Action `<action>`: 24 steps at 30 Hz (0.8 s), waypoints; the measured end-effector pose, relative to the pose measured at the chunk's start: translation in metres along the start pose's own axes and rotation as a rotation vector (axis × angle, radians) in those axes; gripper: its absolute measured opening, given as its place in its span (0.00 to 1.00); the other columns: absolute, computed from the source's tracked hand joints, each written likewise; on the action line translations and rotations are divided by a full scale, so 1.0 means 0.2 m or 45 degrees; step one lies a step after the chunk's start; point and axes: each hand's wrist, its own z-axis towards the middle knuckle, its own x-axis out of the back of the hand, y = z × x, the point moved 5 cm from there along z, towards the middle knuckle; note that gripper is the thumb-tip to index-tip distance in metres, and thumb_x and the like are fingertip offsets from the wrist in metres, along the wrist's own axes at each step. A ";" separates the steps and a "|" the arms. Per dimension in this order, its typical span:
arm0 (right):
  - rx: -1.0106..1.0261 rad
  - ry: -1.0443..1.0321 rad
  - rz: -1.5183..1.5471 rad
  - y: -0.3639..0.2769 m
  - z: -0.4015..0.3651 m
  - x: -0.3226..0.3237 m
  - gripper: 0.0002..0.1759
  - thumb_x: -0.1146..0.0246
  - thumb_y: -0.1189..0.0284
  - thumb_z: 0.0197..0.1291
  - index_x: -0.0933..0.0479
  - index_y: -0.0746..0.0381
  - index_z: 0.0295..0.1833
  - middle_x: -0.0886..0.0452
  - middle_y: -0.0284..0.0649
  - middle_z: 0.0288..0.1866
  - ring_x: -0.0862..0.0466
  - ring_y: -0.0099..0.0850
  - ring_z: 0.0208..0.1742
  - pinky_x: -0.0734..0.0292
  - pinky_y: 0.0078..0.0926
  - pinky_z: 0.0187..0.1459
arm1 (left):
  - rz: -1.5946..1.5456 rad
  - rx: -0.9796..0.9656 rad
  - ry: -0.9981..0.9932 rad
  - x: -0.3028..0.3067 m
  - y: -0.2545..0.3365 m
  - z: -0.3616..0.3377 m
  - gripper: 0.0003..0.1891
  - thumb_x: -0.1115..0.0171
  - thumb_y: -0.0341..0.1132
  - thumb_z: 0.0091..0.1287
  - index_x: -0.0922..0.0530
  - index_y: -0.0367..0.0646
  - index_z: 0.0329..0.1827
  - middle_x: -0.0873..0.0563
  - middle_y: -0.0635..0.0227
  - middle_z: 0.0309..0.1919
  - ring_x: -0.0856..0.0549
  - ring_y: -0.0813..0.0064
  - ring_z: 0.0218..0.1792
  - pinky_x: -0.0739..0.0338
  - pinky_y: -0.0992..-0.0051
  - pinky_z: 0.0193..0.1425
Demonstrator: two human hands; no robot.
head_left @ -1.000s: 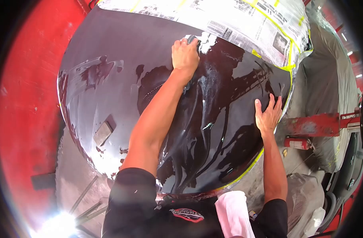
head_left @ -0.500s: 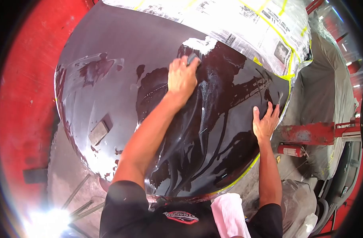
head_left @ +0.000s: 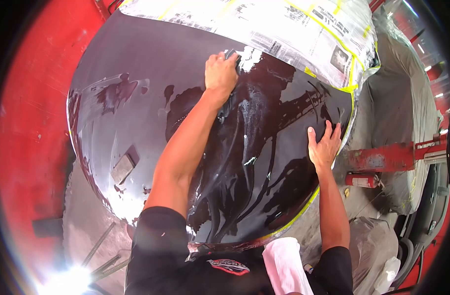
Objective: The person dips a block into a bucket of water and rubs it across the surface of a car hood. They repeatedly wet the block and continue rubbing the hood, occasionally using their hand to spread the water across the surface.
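Note:
A wet, dark car hood (head_left: 131,49) spreads out in front of me, with pale milky streaks across it. High on the hood, my left hand (head_left: 221,76) is closed around a piece of dark grey sandpaper (head_left: 231,55), pressed to the surface beside a bright glare patch. The fingers hide most of the sandpaper. My right hand (head_left: 325,146) lies flat near the hood's right edge, fingers spread and holding nothing. A grey sanding block (head_left: 122,169) sits on the left part of the hood, apart from both hands.
Newspaper masking (head_left: 284,24) held with yellow tape (head_left: 352,88) covers the area beyond the hood. On the right are a red lift arm (head_left: 380,160), a red fire extinguisher (head_left: 361,180) and plastic sheeting (head_left: 392,93). A bright lamp (head_left: 67,282) glares at lower left.
My left hand has slid farther up the hood with the sandpaper. The right hand keeps its place on the edge, and the whole view has shifted slightly.

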 end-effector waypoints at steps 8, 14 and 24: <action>-0.006 0.008 0.004 0.00 -0.01 0.00 0.43 0.37 0.44 0.67 0.37 0.60 0.78 0.46 0.61 0.82 0.47 0.55 0.83 0.50 0.63 0.78 | -0.001 -0.042 -0.094 -0.01 -0.02 0.07 0.17 0.39 0.28 0.65 0.18 0.53 0.56 0.15 0.56 0.50 0.16 0.52 0.52 0.23 0.57 0.56; 0.014 0.012 0.022 -0.01 0.02 0.00 0.43 0.38 0.43 0.67 0.37 0.60 0.78 0.47 0.61 0.82 0.47 0.55 0.83 0.51 0.62 0.78 | -0.038 -0.075 0.036 0.09 0.04 -0.27 0.19 0.38 0.27 0.65 0.18 0.55 0.57 0.16 0.58 0.55 0.17 0.51 0.54 0.23 0.55 0.57; 0.051 0.029 -0.026 0.00 0.01 -0.03 0.43 0.40 0.42 0.67 0.37 0.60 0.77 0.46 0.63 0.81 0.44 0.57 0.82 0.48 0.63 0.77 | -0.155 -0.121 0.139 0.12 0.05 -0.32 0.22 0.36 0.22 0.57 0.18 0.52 0.55 0.17 0.59 0.49 0.17 0.53 0.52 0.23 0.55 0.56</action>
